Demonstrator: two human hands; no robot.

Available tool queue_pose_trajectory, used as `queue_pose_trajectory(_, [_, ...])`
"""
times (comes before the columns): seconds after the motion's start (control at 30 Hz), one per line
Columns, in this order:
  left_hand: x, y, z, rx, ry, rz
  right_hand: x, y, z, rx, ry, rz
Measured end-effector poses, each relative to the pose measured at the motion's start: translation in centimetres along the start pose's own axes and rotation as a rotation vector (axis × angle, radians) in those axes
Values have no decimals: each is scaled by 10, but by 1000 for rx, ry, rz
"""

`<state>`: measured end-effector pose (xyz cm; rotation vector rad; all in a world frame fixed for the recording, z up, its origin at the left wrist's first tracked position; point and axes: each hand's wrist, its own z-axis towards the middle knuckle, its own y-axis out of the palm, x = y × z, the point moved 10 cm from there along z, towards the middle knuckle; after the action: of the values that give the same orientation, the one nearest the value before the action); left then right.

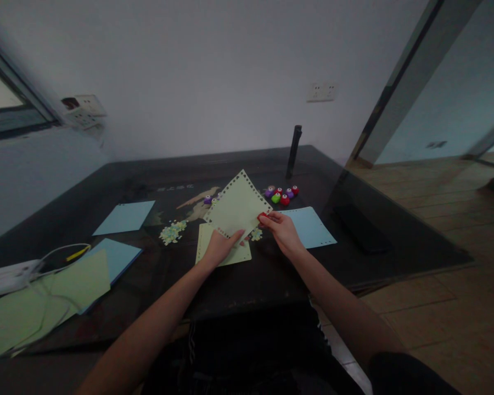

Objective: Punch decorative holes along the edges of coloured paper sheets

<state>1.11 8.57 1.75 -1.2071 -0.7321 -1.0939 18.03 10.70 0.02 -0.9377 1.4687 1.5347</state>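
My left hand (221,245) grips the lower corner of a pale green paper sheet (236,206) held tilted above the dark table (271,274); small holes run along the sheet's edges. At the sheet's right edge, my right hand (282,230) pinches a small red hole punch (263,216). A second pale green sheet (224,253) lies flat under my left hand. Punched paper bits (172,232) are heaped just left of it.
Several small coloured punches (282,194) sit behind the sheet, near a dark upright post (293,151). Light blue sheets (125,216) (310,226) lie left and right. More green and blue paper (45,299) and a white cable (61,252) sit at the left edge.
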Motion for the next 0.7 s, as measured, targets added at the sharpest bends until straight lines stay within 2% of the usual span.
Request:
queue_pose_trajectory(0.47, [-3,4,0,-15,6,-10,5,-3,2,25,14,57])
queue_pose_trajectory(0.7, [0,-3,1,42,39,17,3,2,-1,-2,31,66])
